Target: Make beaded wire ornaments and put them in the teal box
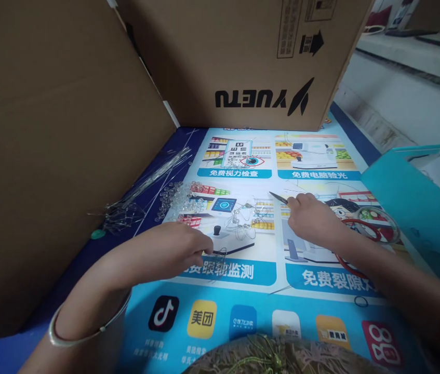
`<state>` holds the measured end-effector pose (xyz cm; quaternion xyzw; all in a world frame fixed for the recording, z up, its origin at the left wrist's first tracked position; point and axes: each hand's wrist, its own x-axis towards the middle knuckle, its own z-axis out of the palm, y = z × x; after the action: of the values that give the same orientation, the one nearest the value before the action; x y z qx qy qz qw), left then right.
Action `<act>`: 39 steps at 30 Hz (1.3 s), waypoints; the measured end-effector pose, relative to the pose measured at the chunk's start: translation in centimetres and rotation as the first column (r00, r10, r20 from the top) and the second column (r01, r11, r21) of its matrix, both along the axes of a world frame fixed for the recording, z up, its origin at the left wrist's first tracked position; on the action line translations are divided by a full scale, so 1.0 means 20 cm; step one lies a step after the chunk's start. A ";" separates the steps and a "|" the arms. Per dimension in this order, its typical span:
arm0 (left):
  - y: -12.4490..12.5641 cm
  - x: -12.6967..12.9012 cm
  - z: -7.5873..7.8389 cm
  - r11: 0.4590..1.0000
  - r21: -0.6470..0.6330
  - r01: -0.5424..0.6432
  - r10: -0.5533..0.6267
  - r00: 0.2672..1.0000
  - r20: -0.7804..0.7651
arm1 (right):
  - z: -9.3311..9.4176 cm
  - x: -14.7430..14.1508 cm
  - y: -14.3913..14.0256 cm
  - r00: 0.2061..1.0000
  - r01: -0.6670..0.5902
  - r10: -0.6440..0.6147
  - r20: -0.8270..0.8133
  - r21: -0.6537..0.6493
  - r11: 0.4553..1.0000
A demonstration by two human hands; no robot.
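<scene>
- Remotely, I had just the head view to work from, and I judged the job to be partway along.
- Several looped wire pieces [245,221] lay between the two hands, apparently already shaped, though I could not tell whether any was finished.
- Plenty seemed left to use: clear beads [178,200] sat heaped just beyond the left hand [183,241], and straight wires [161,174] lay in a bundle farther out past them.
- Tangled wire [122,215] lay out to the left of that hand, above its forearm.
- The left hand reached in low with its palm down and fingers curled together, their tips beside a wire clump [220,262]; I could not tell whether they pinched it or only met its edge.
- The right hand [311,221] was closed round a slim pointed tool [278,197], whose dark tip aimed up and left, apart from the wire pieces.
- The right forearm slanted in from the lower right, passing over a red curved thing [363,224] that I could not make out fully.
- The left wrist was bent, with a bracelet [54,332] farther back on its forearm.
- Both hands were over a printed sheet [258,292], well apart from each other.
</scene>
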<state>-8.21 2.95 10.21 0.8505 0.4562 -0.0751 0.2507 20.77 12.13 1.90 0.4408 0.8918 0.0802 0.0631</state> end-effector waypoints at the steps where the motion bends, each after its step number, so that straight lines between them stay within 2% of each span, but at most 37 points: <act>1: 0.01 0.00 0.00 1.000 0.007 0.003 -0.003 1.000 0.014 | 0.00 0.00 0.00 1.000 0.005 -0.005 -0.001 0.012 1.000; 6: 0.06 0.04 -0.03 1.000 0.026 -0.002 -0.001 0.995 0.098 | -0.02 0.01 0.02 0.994 0.036 -0.034 -0.103 0.017 0.999; 11: 0.10 0.08 -0.07 0.989 0.044 -0.143 0.127 0.958 0.256 | -0.01 0.06 0.05 0.964 0.030 -0.064 -0.258 -0.132 0.991; 14: 0.11 0.10 -0.11 0.969 -0.085 -0.232 0.246 0.883 0.399 | 0.00 0.07 0.07 0.892 0.035 -0.137 -0.431 -0.236 0.971; 17: 0.13 0.14 -0.14 0.917 -0.275 -0.289 0.396 0.742 0.540 | 0.01 0.07 0.06 0.779 0.033 -0.182 -0.600 -0.251 0.967; 19: 0.15 0.16 -0.16 0.884 -0.363 -0.295 0.465 0.647 0.604 | 0.01 0.05 0.05 0.734 -0.014 -0.125 -0.668 -0.198 0.980; 22: 0.20 0.19 -0.16 0.861 -0.428 -0.275 0.505 0.565 0.653 | 0.00 0.05 0.02 0.723 -0.144 0.101 -0.684 -0.006 0.990; 24: 0.24 0.20 -0.15 0.851 -0.456 -0.262 0.522 0.526 0.671 | -0.01 0.05 0.01 0.728 -0.203 0.244 -0.641 0.138 0.969; 26: 0.29 0.22 -0.14 0.839 -0.481 -0.254 0.541 0.476 0.693 | -0.03 0.06 0.01 0.736 -0.230 0.323 -0.595 0.229 0.946; 31: 0.35 0.30 -0.15 0.808 -0.525 -0.267 0.588 0.379 0.714 | -0.02 0.07 0.00 0.785 -0.235 0.380 -0.489 0.334 0.913; 34: 0.34 0.31 -0.18 0.787 -0.552 -0.276 0.617 0.350 0.705 | 0.00 0.07 -0.01 0.805 -0.259 0.423 -0.417 0.396 0.881; 39: 0.32 0.27 -0.22 0.752 -0.626 -0.205 0.655 0.331 0.679 | 0.01 0.06 -0.03 0.825 -0.279 0.455 -0.337 0.457 0.845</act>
<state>-2.85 9.31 5.83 0.5260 0.4469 0.3420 0.6377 22.03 11.51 2.09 0.2671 0.9180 0.1659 -0.2418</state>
